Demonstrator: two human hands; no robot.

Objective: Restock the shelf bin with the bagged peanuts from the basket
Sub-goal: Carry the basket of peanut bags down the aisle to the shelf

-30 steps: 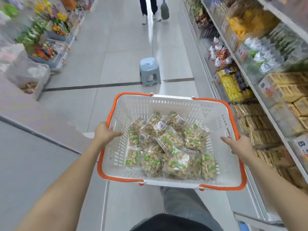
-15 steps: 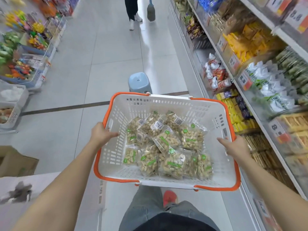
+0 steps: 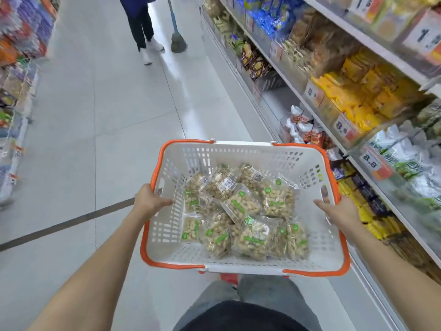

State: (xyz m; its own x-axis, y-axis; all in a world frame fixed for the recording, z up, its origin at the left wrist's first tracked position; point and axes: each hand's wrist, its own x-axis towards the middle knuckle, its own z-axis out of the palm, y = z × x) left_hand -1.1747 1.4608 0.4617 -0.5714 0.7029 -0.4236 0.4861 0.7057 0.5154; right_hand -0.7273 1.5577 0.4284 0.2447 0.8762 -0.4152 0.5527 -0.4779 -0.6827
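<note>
I carry a white basket (image 3: 243, 150) with an orange rim at waist height in front of me. Several clear bags of peanuts (image 3: 245, 211) with green labels lie heaped on its floor. My left hand (image 3: 149, 200) is closed over the basket's left rim. My right hand (image 3: 336, 210) is closed over its right rim. Shelves with snack bins (image 3: 362, 108) run along my right side; I cannot tell which bin is the one for the peanuts.
A person (image 3: 143, 27) with a mop (image 3: 177, 41) stands far up the aisle. Goods racks (image 3: 16, 75) line the left side. The tiled floor (image 3: 107, 115) lies between. Price tags (image 3: 343, 127) hang on the shelf edges.
I have walked forward along the aisle with the basket held the same way. The blue stool has passed out of sight and the shelves on the right have come closer.
</note>
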